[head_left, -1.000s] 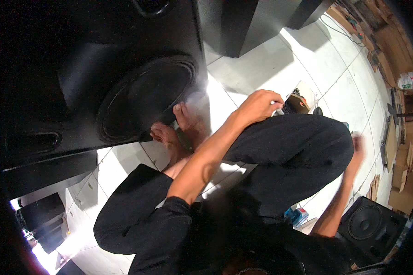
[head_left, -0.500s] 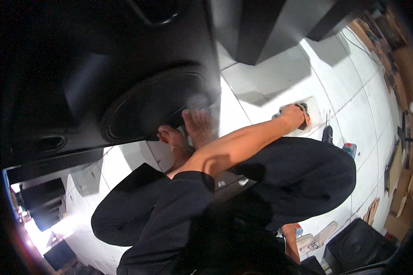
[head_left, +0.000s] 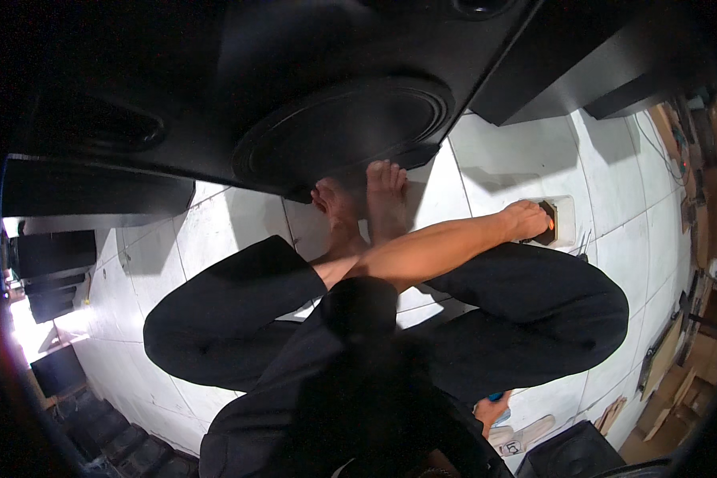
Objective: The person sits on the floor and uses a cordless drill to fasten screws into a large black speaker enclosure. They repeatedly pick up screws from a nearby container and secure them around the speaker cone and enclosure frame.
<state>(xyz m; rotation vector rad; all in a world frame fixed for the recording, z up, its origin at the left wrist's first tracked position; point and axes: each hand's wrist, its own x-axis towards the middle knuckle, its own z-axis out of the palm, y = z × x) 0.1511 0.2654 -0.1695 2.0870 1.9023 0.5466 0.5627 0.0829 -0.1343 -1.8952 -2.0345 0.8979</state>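
I sit on a white tiled floor in black trousers, bare feet (head_left: pixel 366 203) against a big black speaker cabinet (head_left: pixel 295 72) with a round woofer (head_left: pixel 342 131). My left hand (head_left: pixel 524 220) reaches across my knee to a small white tray (head_left: pixel 564 209) on the floor. Its fingers are curled over a dark small part (head_left: pixel 548 225) with an orange spot. My right hand (head_left: pixel 490 410) is low behind my right leg, mostly hidden, next to something blue (head_left: pixel 495 396).
More black cabinets stand at the back right (head_left: pixel 581 64) and at the left (head_left: pixel 52 255). Another speaker (head_left: pixel 570 454) sits at the bottom right. Cardboard and wood pieces (head_left: pixel 677 358) lie along the right edge. White sandals (head_left: pixel 526 434) lie near my right hand.
My left hand moved from my raised knee out to the white tray and settled on the dark part. The view swung left, and my right arm dropped behind my leg.
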